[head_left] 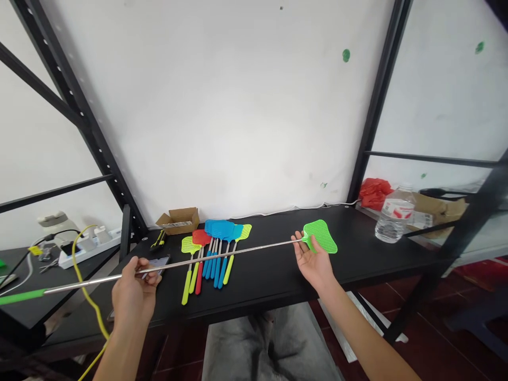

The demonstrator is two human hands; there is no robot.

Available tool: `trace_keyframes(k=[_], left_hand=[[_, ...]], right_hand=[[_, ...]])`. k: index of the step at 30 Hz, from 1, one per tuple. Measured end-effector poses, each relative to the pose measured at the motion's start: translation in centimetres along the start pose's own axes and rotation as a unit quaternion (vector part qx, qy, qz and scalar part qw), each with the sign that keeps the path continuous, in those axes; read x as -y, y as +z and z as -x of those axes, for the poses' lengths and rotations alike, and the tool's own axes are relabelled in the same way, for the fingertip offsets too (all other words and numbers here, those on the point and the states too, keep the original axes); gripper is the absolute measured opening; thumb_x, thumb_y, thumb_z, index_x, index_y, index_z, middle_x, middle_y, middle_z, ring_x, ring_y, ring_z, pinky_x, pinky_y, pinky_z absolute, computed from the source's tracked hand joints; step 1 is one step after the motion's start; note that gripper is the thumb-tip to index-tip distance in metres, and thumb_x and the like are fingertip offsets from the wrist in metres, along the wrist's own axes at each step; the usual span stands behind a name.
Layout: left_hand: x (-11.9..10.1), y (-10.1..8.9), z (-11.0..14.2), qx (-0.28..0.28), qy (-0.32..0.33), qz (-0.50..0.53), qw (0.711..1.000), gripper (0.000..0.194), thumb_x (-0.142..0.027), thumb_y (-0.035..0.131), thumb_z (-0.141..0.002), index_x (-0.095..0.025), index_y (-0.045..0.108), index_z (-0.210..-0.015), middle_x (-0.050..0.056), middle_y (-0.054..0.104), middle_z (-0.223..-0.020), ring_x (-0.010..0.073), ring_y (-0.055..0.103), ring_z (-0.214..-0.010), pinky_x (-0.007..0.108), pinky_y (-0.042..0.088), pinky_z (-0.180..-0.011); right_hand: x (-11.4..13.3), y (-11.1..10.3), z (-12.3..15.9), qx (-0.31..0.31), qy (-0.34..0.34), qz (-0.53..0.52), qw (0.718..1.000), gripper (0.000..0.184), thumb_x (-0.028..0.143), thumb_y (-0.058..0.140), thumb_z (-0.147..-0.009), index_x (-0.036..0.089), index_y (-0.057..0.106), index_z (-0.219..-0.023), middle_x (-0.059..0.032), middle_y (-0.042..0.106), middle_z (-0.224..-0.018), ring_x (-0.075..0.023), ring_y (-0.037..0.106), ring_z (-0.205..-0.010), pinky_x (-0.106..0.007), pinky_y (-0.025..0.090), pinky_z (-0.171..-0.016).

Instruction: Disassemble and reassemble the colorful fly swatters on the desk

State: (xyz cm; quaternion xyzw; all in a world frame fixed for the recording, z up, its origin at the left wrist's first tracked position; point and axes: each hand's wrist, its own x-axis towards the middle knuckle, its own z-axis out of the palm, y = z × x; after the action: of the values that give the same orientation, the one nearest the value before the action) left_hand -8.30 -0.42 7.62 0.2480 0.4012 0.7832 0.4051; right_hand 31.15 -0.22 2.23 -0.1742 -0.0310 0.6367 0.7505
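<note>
A green fly swatter (320,236) with a long, drawn-out metal rod stretches across the view above the black table. My left hand (134,288) is closed around the rod toward its green handle, which runs off the left edge. At the other end, my right hand (311,259) grips the neck just below the mesh head, thumb against the head and fingers beneath. Behind the rod lies a row of several shorter fly swatters: yellow ones (186,286), a red one (199,278), and blue ones (220,230) with overlapping heads. A phone (156,263) lies partly hidden behind my left hand.
A small open cardboard box (178,219) stands at the back left of the black table (273,275). Farther left are a white power strip (91,248) and a yellow cable (88,293). A water bottle (395,214) and red plastic bag (373,192) stand right, near the black frame post (373,106).
</note>
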Motion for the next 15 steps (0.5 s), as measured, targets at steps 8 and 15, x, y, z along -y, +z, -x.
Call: trace_keyframes(k=[8, 15], left_hand=[[-1.2, -0.5, -0.2, -0.016, 0.013, -0.013, 1.000, 0.032, -0.033, 0.042, -0.088, -0.018, 0.054, -0.063, -0.002, 0.044, -0.047, 0.0126, 0.036, -0.043, 0.026, 0.032, -0.045], [-1.5, -0.1, 0.1, -0.027, 0.012, 0.005, 1.000, 0.033, -0.028, 0.041, -0.088, -0.018, 0.053, -0.059, -0.002, 0.045, -0.050, 0.0130, 0.035, -0.044, 0.027, 0.031, -0.044]], right_hand=[[2.2, -0.5, -0.2, 0.013, -0.034, -0.001, 0.999, 0.029, 0.038, 0.046, -0.098, 0.020, 0.064, -0.111, -0.0079, 0.073, -0.107, -0.0191, 0.070, -0.099, -0.029, 0.063, -0.070], [2.2, -0.6, 0.1, 0.011, -0.033, -0.019, 0.999, 0.032, 0.041, 0.047, -0.096, 0.020, 0.063, -0.113, -0.0064, 0.072, -0.110, -0.0185, 0.070, -0.099, -0.027, 0.062, -0.070]])
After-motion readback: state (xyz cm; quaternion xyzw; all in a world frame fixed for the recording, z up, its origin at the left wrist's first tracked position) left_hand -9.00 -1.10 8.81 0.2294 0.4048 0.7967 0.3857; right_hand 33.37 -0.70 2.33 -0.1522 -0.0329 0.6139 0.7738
